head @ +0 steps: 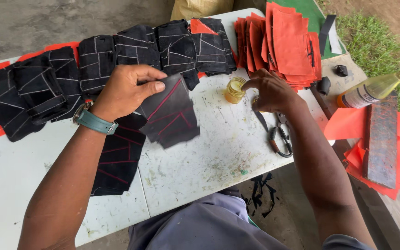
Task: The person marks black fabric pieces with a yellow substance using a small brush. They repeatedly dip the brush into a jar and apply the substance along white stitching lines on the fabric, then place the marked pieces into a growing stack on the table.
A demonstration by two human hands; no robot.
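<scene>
Left hand [128, 90]: closed on a dark grey piece of material with red lines [170, 113], pinched between thumb and fingers at its upper edge; the piece is held just above the white tabletop [209, 153], tilted. A teal-strapped watch [93, 121] is worn on that wrist.

Right hand [271, 90]: fingers curled loosely, fingertips reaching toward a small glass jar of yellow liquid [234, 90], just beside it; whether something thin is held cannot be told, the underside being hidden.

Under the left forearm a black piece with red lines [116, 159] is laid flat. A row of black pieces marked with white lines [112, 58] is spread along the far edge. A stack of orange-red pieces [285, 44] is piled near the jar. Scissors [281, 136] are lying below the right hand. A bottle of pale liquid [376, 88] is seen at right.
</scene>
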